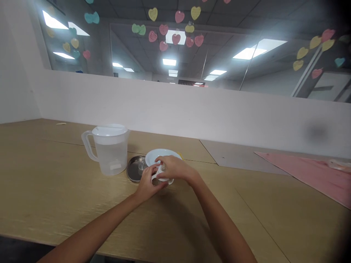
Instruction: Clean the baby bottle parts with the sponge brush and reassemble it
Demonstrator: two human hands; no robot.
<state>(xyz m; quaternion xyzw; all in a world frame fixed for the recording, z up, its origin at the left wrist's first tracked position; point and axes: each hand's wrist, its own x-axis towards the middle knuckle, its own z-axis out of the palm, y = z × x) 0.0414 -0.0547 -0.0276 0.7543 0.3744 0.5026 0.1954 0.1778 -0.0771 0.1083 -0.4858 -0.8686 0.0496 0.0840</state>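
Near the middle of the table, my two hands meet around a small white piece with loop handles [161, 176] and a clear rounded part on top. It might be a baby bottle's top, but the fingers cover much of it. My left hand [148, 185] is closed on its left side, by a handle. From above and the right, my right hand [175, 168] closes its fingers over the top. Just beyond is a pale blue plate [153, 155], partly hidden by the right hand. Left of it, a dark metal tray [132, 174] holds a small clear object [142, 165].
A translucent lidded jug [112, 153] of clear liquid stands left of the tray, handle to the left. Something yellow [180, 155] shows behind the plate. A pink sheet [307, 173] lies at right on the wooden table [68, 197]. A white wall [175, 109] rises behind.
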